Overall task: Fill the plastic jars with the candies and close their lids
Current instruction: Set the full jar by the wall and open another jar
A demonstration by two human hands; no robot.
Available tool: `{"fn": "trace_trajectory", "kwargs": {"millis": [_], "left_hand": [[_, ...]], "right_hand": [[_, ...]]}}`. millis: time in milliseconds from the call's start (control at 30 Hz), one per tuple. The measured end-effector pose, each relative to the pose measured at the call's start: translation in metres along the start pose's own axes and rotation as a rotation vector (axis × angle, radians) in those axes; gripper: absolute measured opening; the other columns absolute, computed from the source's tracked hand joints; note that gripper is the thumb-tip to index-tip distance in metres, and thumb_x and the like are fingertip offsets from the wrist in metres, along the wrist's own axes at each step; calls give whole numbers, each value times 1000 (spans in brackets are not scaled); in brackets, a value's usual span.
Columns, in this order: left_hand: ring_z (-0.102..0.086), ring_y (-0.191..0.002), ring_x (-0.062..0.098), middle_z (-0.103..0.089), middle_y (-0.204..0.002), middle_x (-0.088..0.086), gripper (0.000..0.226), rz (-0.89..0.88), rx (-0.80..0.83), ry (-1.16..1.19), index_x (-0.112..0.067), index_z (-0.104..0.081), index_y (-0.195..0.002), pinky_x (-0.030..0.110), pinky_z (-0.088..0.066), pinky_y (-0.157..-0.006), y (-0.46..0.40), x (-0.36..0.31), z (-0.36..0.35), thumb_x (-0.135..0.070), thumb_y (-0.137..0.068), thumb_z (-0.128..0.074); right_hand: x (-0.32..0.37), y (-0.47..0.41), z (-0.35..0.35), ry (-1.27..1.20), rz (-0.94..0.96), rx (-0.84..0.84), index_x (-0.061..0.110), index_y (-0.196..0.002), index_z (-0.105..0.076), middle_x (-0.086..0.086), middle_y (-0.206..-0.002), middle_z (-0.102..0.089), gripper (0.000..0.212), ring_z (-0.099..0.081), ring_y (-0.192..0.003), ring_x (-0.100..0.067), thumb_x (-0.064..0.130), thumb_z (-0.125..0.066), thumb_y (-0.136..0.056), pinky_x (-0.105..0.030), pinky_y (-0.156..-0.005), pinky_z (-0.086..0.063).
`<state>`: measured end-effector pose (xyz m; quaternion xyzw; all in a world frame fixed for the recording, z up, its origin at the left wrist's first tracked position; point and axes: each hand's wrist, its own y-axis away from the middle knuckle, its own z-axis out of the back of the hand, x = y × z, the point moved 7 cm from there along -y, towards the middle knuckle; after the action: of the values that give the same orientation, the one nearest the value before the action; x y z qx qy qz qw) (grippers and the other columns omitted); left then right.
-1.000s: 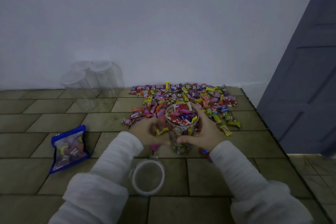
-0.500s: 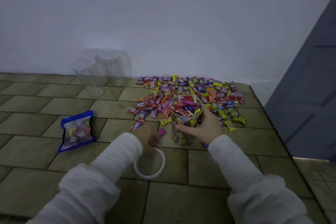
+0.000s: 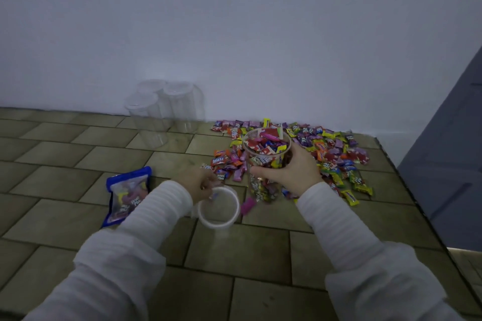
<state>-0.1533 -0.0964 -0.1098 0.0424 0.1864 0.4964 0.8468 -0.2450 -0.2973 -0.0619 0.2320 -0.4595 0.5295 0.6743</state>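
A clear plastic jar (image 3: 263, 159), filled to the brim with wrapped candies, stands on the tiled surface without a lid. My right hand (image 3: 292, 169) grips its side. My left hand (image 3: 198, 182) pinches the far rim of a round translucent lid (image 3: 218, 210), which is tilted and lifted a little off the surface, left of the jar. A heap of colourful wrapped candies (image 3: 331, 148) lies behind and right of the jar. A single pink candy (image 3: 247, 205) lies between lid and jar.
Three empty clear jars (image 3: 161, 112) with lids stand by the white wall at the back. A blue-edged candy bag (image 3: 127, 194) lies flat to the left. The tiled surface (image 3: 260, 255) drops off along its right edge, beside a grey door (image 3: 448, 164).
My left hand left the jar, went down to the lid near me and picked it up by its rim. My right hand stayed on the full jar. The camera shifted.
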Motion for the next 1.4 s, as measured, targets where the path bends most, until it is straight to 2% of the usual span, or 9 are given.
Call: {"fn": "trace_trajectory", "kwargs": {"millis": [167, 300, 433, 600, 867, 1133, 1200, 1300, 1400], "left_hand": [[-61, -88, 13, -64, -93, -4, 29, 131, -149, 174, -19, -60, -118, 22, -47, -78, -6, 45, 34, -20, -90, -59], [-60, -90, 18, -64, -106, 5, 27, 277, -260, 354, -17, -59, -116, 28, -49, -79, -16, 84, 48, -12, -89, -57], [-56, -75, 16, -61, -96, 4, 24, 381, -317, 542, -16, -61, -110, 29, -48, -69, -35, 109, 44, -10, -87, -57], [-62, -92, 27, -61, -109, 7, 26, 483, -292, 628, -18, -59, -112, 41, -56, -83, -64, 136, 38, -9, -88, -55], [-58, -108, 26, -58, -124, 9, 38, 399, -237, 396, -17, -56, -126, 32, -46, -92, -112, 168, 58, -3, -94, -43], [-60, -104, 23, -61, -118, 9, 29, 264, -183, 196, -13, -57, -123, 31, -50, -90, -116, 179, 51, -15, -94, -49], [-61, -97, 20, -63, -111, 7, 25, 210, -219, 155, -14, -59, -117, 28, -49, -83, -110, 175, 65, -22, -95, -50], [-61, -80, 15, -69, -93, 3, 19, 113, -374, 96, -16, -65, -100, 26, -51, -73, -99, 164, 111, -26, -93, -50], [-58, -71, 13, -66, -78, -2, 17, 38, -529, 144, -17, -65, -89, 24, -47, -67, -92, 151, 164, -30, -91, -54]], "right_hand": [[29, -35, -21, -31, 50, -44, 22, -116, -60, 15, -103, -62, 72, -57, -96, -3, 41, -91, -54, -21, -84, -45], [46, -74, -54, -54, 62, -32, 21, -114, -63, 12, -104, -66, 71, -60, -98, -5, 41, -91, -53, -22, -86, -47], [55, -115, -90, -126, 28, -32, 20, -112, -63, 11, -101, -66, 66, -59, -91, -2, 37, -91, -55, -9, -75, -44], [50, -161, -133, -141, -8, -67, 18, -117, -61, 6, -110, -67, 71, -59, -99, -9, 37, -91, -56, -26, -89, -48], [33, -189, -190, -105, -76, -27, 21, -121, -57, 10, -111, -62, 75, -56, -103, -8, 39, -90, -57, -23, -87, -44], [24, -194, -209, -116, -91, 73, 21, -132, -50, 10, -120, -59, 89, -54, -110, -9, 51, -86, -56, -26, -93, -47], [21, -194, -206, -215, -85, 86, 22, -130, -53, 11, -119, -60, 77, -55, -110, -8, 60, -72, -66, -19, -87, -44], [1, -208, -194, -364, -197, -27, 28, -121, -61, 11, -122, -62, 60, -55, -114, -13, 72, -46, -82, -35, -101, -43], [-10, -235, -187, -269, -271, -9, 24, -117, -60, -1, -122, -63, 32, -58, -111, -20, 45, -51, -94, -43, -99, -46]]}}
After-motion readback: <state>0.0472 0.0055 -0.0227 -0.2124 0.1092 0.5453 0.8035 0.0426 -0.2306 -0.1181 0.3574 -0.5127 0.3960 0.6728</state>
